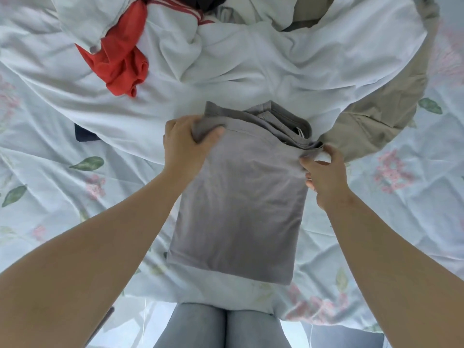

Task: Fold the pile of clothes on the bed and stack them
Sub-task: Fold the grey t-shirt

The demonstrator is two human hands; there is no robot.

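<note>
The folded grey garment [238, 209] lies flat at the near edge of the bed [75, 197]. The left hand [185, 146] grips its far left corner. The right hand [326, 172] seemingly pinches the far right corner. The unfolded pile [238, 66] lies beyond.

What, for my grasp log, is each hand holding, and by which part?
Both hold the grey garment. The left hand grips its far left corner, and the right hand pinches its far right corner.

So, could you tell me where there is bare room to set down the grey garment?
Bare floral sheet lies left of the left hand, before the white clothes, and right of the right hand, before the khaki garment. Beyond the grey garment it is crowded.
</note>
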